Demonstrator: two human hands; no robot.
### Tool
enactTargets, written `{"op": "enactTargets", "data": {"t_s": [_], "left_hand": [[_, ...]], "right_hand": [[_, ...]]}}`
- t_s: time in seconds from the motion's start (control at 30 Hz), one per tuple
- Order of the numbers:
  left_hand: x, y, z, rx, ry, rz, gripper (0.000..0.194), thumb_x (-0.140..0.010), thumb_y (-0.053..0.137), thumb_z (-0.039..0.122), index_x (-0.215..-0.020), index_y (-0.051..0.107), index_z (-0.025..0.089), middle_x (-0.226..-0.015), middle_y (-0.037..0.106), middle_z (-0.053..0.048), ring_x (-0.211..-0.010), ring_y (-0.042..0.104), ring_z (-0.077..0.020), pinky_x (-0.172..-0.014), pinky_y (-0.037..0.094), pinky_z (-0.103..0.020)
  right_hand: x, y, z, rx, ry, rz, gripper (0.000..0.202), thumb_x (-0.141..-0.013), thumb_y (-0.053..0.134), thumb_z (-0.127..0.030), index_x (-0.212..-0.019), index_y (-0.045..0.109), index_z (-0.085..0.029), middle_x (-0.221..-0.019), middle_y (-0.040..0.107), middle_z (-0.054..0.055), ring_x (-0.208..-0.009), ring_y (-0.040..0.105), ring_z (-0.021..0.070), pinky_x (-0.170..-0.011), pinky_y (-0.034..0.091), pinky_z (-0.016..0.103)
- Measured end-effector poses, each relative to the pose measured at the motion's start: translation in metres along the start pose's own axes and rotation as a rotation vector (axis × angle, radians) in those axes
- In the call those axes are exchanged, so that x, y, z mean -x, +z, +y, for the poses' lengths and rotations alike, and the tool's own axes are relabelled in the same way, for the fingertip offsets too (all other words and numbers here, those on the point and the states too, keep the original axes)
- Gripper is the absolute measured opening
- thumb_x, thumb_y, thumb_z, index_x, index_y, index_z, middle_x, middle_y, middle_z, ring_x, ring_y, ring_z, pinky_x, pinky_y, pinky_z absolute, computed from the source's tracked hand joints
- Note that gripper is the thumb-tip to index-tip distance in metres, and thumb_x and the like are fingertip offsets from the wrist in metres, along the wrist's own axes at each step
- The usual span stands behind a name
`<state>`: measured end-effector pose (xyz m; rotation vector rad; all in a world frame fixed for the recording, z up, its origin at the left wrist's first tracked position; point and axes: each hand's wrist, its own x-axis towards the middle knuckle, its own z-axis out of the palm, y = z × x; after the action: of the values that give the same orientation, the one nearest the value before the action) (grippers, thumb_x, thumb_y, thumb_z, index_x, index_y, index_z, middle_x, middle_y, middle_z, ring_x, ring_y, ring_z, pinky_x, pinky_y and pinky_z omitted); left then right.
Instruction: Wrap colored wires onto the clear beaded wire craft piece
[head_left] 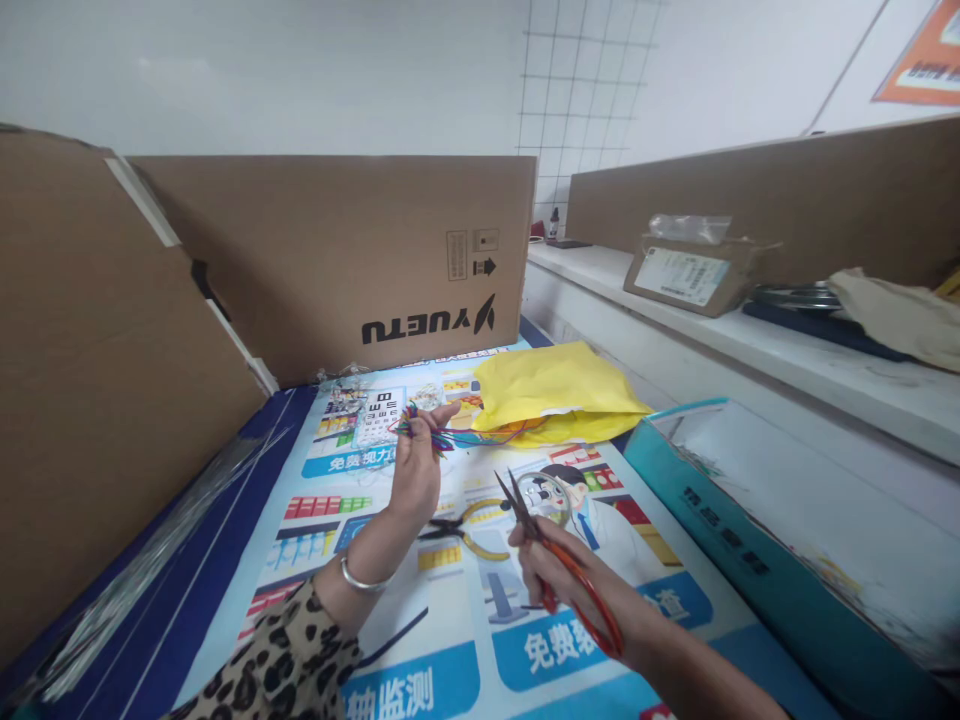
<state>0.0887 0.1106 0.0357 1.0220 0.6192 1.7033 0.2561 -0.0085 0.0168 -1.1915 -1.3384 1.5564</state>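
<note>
My left hand is closed around a bundle of thin coloured wires, whose ends stick out past the fingers. The wires trail to the right toward a yellow bag lying on the printed table cover. Red-handled scissors are gripped in my right hand, blades slightly apart and pointing up and left. Between the hands, pliers with yellow handles lie on the cover.
Cardboard panels stand at the left and back. A teal box with loose scraps inside sits at right. Clear strands lie along the left edge. On the white ledge are a small carton and cloth.
</note>
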Motion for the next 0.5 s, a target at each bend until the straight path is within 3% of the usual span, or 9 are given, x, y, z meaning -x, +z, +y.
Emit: {"op": "enactTargets", "data": {"t_s": [0.1, 0.23, 0.5], "left_hand": [[0.004, 0.002, -0.001, -0.001, -0.019, 0.009, 0.03, -0.082, 0.054, 0.051, -0.075, 0.047, 0.022, -0.1, 0.072, -0.003, -0.11, 0.059, -0.0172, -0.101, 0.037, -0.033], [0.011, 0.003, 0.0, -0.025, -0.033, 0.002, 0.03, -0.084, 0.051, 0.051, -0.075, 0.047, 0.023, -0.101, 0.071, -0.003, -0.109, 0.059, -0.0173, -0.101, 0.036, -0.034], [0.016, -0.001, -0.003, -0.1, -0.059, -0.004, 0.03, -0.088, 0.043, 0.051, -0.087, 0.051, 0.023, -0.117, 0.064, -0.004, -0.119, 0.052, -0.0191, -0.107, 0.029, -0.036]], "right_hand": [[-0.026, 0.023, 0.001, -0.212, 0.016, -0.009, 0.044, -0.082, 0.046, -0.062, -0.088, 0.05, -0.018, -0.061, 0.05, -0.003, -0.048, 0.047, 0.0111, -0.047, 0.038, 0.023], [-0.06, 0.048, 0.002, -0.234, -0.062, -0.035, 0.047, -0.082, 0.042, -0.065, -0.085, 0.048, -0.018, -0.06, 0.048, -0.005, -0.043, 0.044, 0.0085, -0.042, 0.036, 0.021], [-0.077, 0.055, -0.012, -0.187, -0.171, 0.029, 0.044, -0.083, 0.042, -0.063, -0.079, 0.041, -0.02, -0.061, 0.044, -0.007, -0.045, 0.043, 0.0069, -0.044, 0.035, 0.021]]}}
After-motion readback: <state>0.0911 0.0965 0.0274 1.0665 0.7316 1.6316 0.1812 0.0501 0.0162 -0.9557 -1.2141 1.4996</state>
